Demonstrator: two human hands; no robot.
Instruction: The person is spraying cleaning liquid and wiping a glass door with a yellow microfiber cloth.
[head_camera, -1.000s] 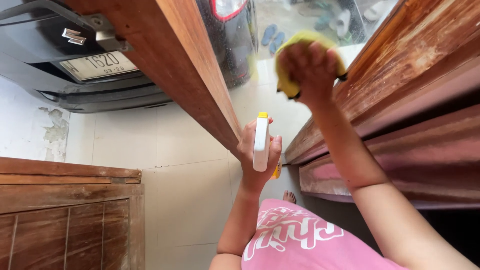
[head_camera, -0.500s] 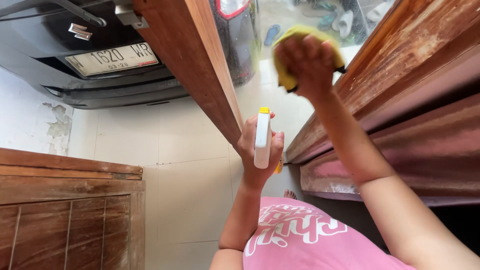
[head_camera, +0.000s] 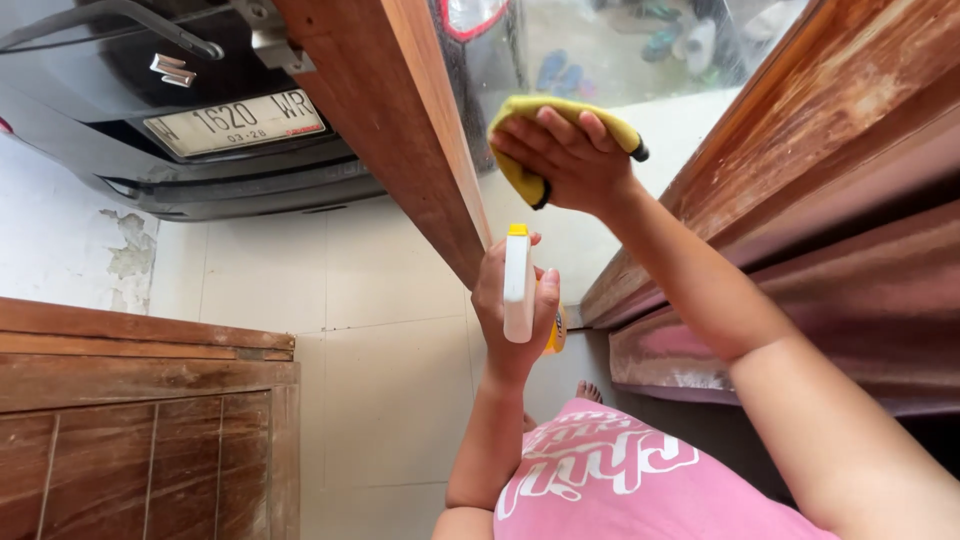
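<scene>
Head view, single frame. Right hand (head_camera: 570, 160) is closed flat-fingered over a folded yellow cleaning cloth with a dark edge (head_camera: 530, 120), pressing it against the clear glass pane (head_camera: 620, 60) between two frame members; fingers lie spread across the cloth's top. The cloth sits near the left edge of the pane, just beside the reddish-brown wooden frame post (head_camera: 400, 120). Left hand (head_camera: 510, 310) is wrapped around a white plastic spray bottle with a yellow tip (head_camera: 518, 285), held upright below the right hand, apart from the glass; an orange part of the bottle shows behind the palm. To the right, a worn, weathered wooden sill with pale patches (head_camera: 800, 200) runs diagonally. Through the glass: part of a dark car (head_camera: 250, 150) and some sandals (head_camera: 560, 70) on the ground outside. Lower left, a brown panelled wooden door (head_camera: 140, 430). Pale tiled floor (head_camera: 380, 370) below; the person wears a pink shirt (head_camera: 620, 480).
</scene>
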